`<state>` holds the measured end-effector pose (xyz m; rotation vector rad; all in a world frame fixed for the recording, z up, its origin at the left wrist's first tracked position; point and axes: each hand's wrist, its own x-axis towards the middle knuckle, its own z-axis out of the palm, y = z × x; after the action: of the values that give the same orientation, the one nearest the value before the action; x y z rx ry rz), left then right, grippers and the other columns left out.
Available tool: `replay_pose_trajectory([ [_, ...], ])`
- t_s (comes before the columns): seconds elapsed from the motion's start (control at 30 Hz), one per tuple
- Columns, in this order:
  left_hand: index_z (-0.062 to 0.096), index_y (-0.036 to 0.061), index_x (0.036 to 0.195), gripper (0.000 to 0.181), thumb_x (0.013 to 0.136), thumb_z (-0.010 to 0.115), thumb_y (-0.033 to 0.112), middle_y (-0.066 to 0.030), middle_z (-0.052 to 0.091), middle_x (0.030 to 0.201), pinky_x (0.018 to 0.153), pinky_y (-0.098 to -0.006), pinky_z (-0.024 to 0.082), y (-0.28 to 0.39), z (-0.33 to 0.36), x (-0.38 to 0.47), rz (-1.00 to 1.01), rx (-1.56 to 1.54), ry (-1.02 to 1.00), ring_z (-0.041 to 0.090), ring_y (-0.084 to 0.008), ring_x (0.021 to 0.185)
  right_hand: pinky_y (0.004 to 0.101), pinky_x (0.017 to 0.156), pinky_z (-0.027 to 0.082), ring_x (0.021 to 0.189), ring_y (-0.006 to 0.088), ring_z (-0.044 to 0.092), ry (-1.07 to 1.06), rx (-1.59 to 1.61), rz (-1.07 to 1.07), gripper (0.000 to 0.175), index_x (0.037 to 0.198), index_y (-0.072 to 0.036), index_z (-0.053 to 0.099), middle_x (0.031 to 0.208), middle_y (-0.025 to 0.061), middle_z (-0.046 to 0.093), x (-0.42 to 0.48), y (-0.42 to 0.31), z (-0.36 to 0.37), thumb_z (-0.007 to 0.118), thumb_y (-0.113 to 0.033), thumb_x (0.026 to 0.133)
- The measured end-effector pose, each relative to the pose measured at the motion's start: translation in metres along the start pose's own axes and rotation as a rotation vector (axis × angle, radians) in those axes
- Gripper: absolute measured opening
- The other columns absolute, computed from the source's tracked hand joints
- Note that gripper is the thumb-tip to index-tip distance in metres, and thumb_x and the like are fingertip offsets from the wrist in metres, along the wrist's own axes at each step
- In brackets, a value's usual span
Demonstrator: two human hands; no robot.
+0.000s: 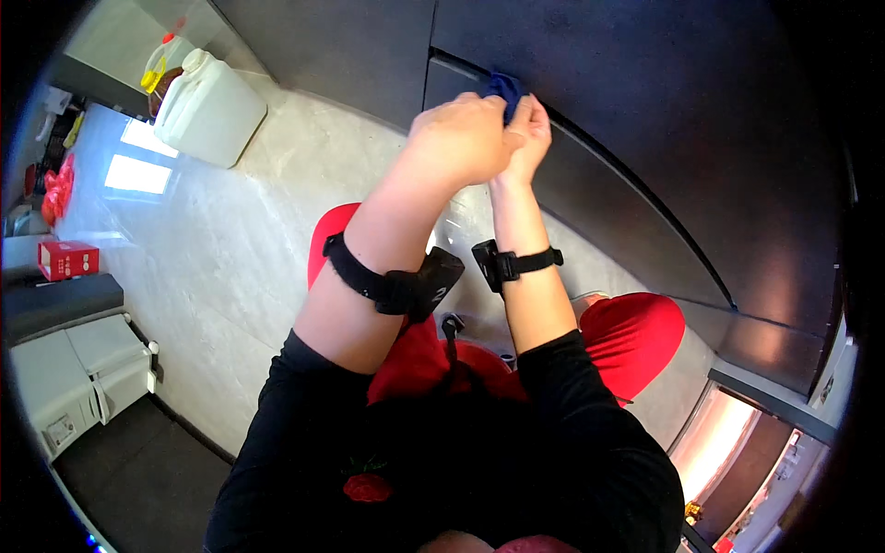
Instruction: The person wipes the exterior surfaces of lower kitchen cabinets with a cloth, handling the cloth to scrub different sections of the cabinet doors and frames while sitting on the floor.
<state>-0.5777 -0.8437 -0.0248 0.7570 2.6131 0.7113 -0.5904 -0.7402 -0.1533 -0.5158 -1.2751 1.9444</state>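
Note:
A dark blue cloth (506, 90) is bunched against the black recessed edge (608, 157) that runs along the dark cabinet front (622, 90). My left hand (460, 135) lies over the lower left side of the cloth, its fingers curled and partly hidden. Close beside it, touching or nearly touching, my right hand (531, 138) has its fingers bent at the cloth's right side. The cloth is gripped between the hands, but which fingers pinch it is hard to see. Each forearm wears a black strap with a small black box.
At the upper left, a white plastic jug (211, 107) stands on the pale floor (228, 228) beside a bottle with a yellow handle (152, 79). A red box (68, 260) and a red plastic bag (58, 190) are at the far left. My knees in red trousers flank my forearms.

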Motion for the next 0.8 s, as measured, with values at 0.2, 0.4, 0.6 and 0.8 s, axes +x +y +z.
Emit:
replay_pose_trajectory([
  [0.2,0.046,0.0023,0.132,0.060,0.088,0.055,0.042,-0.0192,0.050,0.130,0.103,-0.0389,0.037,-0.001,0.002,-0.007,-0.024,0.031,-0.097,0.046,-0.0314,0.123,0.0266,0.083,0.043,0.090,0.0119,0.053,0.193,-0.207,-0.266,0.023,0.108,0.002,0.054,0.100,0.0067,0.060,0.015,-0.044,-0.050,0.049,-0.016,0.096],
  [0.4,0.046,0.0019,0.132,0.063,0.086,0.058,0.043,-0.0208,0.051,0.129,0.102,-0.0388,0.037,0.009,0.009,0.002,-0.050,0.060,-0.037,0.046,-0.0333,0.122,0.0360,0.086,0.049,0.096,0.0237,0.061,0.059,0.428,0.397,0.024,0.109,0.000,0.058,0.106,0.0118,0.064,0.003,-0.069,-0.077,0.046,-0.013,0.093],
  [0.6,0.056,0.0022,0.121,0.054,0.077,0.068,0.032,-0.0206,0.061,0.113,0.092,-0.0380,0.044,0.003,0.024,0.009,0.184,-0.043,0.090,0.056,-0.0343,0.109,0.0393,0.093,0.046,0.104,0.0230,0.059,-0.402,0.595,0.541,0.031,0.116,-0.003,0.053,0.114,0.0109,0.061,-0.008,-0.091,-0.067,0.041,-0.025,0.098],
  [0.8,0.066,0.0012,0.093,0.031,0.071,0.074,0.021,-0.0130,0.066,0.080,0.071,-0.0360,0.048,0.004,0.019,0.012,0.285,-0.214,-0.052,0.063,-0.0288,0.076,0.0429,0.099,0.041,0.112,0.0248,0.056,-0.486,0.717,0.424,0.037,0.124,-0.004,0.050,0.121,0.0110,0.059,-0.020,-0.090,-0.089,0.037,-0.027,0.099],
])
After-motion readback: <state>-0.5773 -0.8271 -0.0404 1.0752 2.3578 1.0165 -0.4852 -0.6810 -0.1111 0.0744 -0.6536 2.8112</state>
